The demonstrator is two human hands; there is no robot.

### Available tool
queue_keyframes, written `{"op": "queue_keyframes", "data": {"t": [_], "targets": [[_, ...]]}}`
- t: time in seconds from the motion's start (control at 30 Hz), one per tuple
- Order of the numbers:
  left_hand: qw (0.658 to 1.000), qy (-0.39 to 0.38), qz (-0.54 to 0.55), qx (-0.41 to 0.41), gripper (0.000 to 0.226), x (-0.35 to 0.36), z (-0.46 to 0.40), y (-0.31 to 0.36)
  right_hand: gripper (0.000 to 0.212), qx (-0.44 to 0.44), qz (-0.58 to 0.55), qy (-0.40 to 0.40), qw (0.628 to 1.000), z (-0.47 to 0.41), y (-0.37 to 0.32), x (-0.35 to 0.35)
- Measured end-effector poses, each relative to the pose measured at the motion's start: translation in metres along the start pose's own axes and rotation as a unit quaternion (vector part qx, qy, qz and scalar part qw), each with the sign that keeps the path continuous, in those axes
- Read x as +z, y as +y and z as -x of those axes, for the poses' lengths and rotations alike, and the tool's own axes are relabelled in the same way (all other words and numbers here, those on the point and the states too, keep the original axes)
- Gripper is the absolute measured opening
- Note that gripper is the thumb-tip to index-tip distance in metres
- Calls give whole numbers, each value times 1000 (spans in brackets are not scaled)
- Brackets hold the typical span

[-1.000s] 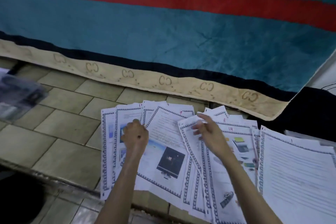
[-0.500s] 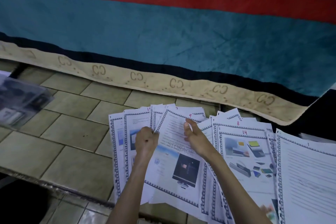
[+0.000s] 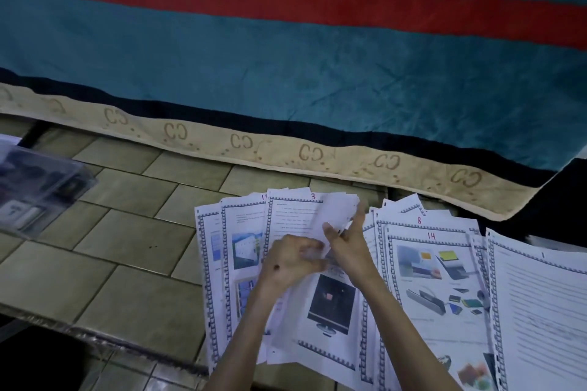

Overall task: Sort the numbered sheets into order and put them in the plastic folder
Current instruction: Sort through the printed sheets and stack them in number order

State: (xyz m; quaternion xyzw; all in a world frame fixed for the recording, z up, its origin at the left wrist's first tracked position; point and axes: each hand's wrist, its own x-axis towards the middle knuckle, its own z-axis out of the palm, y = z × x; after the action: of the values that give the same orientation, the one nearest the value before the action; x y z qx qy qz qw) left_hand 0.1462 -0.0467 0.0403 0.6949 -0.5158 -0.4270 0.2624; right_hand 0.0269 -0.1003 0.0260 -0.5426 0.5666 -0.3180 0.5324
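Both hands meet over the fanned numbered sheets [image 3: 333, 279]: the left hand [image 3: 290, 262] curls its fingers onto a page, and the right hand [image 3: 347, 246] pinches a blurred, lifting sheet [image 3: 335, 213] at twelve o'clock of it. Loose overlapping pages could slide or crease if that sheet drags its neighbours, muddling the order. At nine o'clock the plastic folder [image 3: 38, 187] lies on the tiled floor [image 3: 127, 263], well apart, apparently holding printed pages already.

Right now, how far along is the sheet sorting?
Early. Done: sheets fanned face-up on the tiled floor, numbers 3, 8 and 14 visible, unordered. In hand: left hand and right hand lift a blurred sheet. Left: ordering, then filling the plastic folder lying far left.
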Motion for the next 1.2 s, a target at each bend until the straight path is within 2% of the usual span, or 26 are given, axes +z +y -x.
{"op": "queue_keyframes", "data": {"t": [0.03,0.07,0.13,0.2,0.27,0.33,0.43,0.57,0.73,0.87,0.97,1.03,1.2], "targets": [[998,-44,38,3,38,-7,1,0,87,-2,22,20,1000,1,2,-1],[997,-34,68,2,35,-13,0,-2,86,-7,45,34,998,2,3,-3],[992,85,89,-26,30,-24,-7,-10,84,-46,67,41,996,5,2,-5],[979,186,3,-86,37,-27,-12,-17,76,-69,82,21,994,6,2,-5],[971,199,-17,-133,56,-24,-14,-23,63,-59,114,4,992,5,2,-2],[968,199,29,-152,54,-20,-17,-21,58,-57,142,-17,988,7,-2,2],[973,199,39,-108,18,-17,-16,-13,70,-55,151,-103,982,20,-18,8],[971,221,59,-66,22,-17,-11,2,85,-53,193,-155,967,33,-19,17],[955,291,41,-48,21,-21,-7,26,85,-93,326,-104,935,29,23,31],[952,302,33,-35,20,-13,4,44,102,-113,344,-64,930,32,36,37],[943,331,-8,-38,22,-23,15,55,94,-107,336,-39,935,33,40,40],[937,346,2,-34,22,-35,21,61,90,-105,362,-35,925,34,45,41],[917,399,-5,-12,22,-63,46,81,95,-102,386,-49,915,32,49,41]]}}
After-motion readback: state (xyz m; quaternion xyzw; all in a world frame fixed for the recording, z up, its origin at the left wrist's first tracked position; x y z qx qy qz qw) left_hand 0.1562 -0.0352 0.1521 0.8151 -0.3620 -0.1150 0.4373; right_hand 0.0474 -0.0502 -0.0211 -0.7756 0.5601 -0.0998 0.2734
